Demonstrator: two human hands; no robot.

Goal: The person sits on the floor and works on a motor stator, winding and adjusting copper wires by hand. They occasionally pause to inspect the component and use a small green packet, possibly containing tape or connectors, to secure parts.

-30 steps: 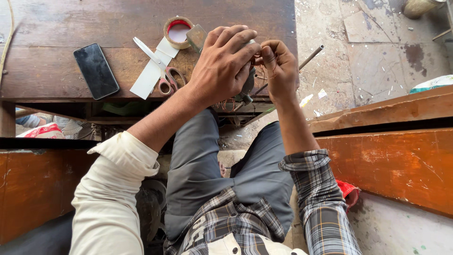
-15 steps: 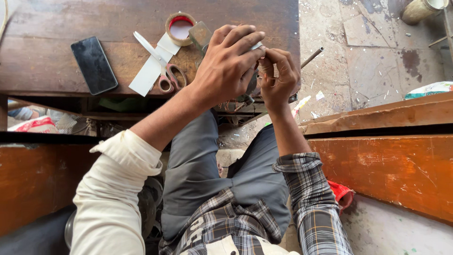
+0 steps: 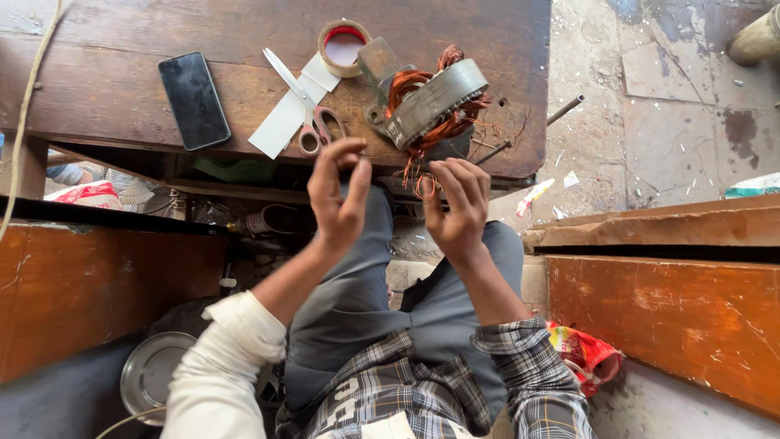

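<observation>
**Copper wire strung between both hands, stator just above**

- Upper left of frame: black smartphone (image 3: 193, 99) laid flat on the wooden workbench (image 3: 97, 89), screen dark, well apart from the hands.
- Upper centre: white paper strips (image 3: 286, 114) crossed by scissors (image 3: 302, 106) with reddish handles; a tape roll (image 3: 344, 46), tan with a red core, set just behind them.
- Left hand (image 3: 337, 199) is raised at frame centre, thumb and forefinger pinched together on a thin copper wire (image 3: 382, 155), other fingers loosely curled.
- Motor stator (image 3: 431, 102) is tilted at the bench's near edge, upper centre-right: grey laminated ring with copper windings bulging at both ends. It lies up and right of the left hand, directly above the right one; ring axis runs roughly lower left to upper right.
- Right hand (image 3: 457, 207) is nearer the stator; fingers half closed around loose copper strands hanging from the winding. Exact grip cannot be told.
- Lower left: red-and-white packet (image 3: 81, 195) under the bench. Lower right: red printed wrapper (image 3: 583, 354) beside the checked sleeve. Right edge: pale packet corner (image 3: 751, 187).
</observation>
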